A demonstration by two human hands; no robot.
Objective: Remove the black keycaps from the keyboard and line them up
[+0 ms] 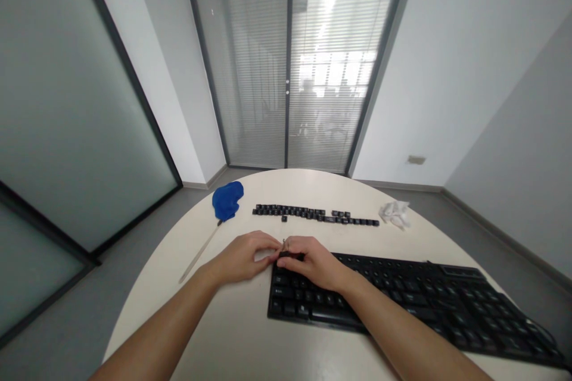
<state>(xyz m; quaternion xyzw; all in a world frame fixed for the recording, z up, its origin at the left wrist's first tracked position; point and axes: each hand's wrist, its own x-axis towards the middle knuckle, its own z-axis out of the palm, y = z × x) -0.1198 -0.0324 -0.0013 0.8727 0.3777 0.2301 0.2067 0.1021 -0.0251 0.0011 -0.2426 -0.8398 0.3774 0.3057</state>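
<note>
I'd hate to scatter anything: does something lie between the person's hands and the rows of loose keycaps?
Yes: a single keycap lies between where the left hand and right hand come together and the left part of the keycap rows.

We are viewing a pale, round-edged table point(223, 333). On it, a black keyboard point(440, 299) is lying at right, loose keycaps point(303, 212) are forming rows beyond, a blue cloth point(227, 200) and stick point(199, 253) are resting at left, and a white wad point(395, 213) is sitting far right.
</note>
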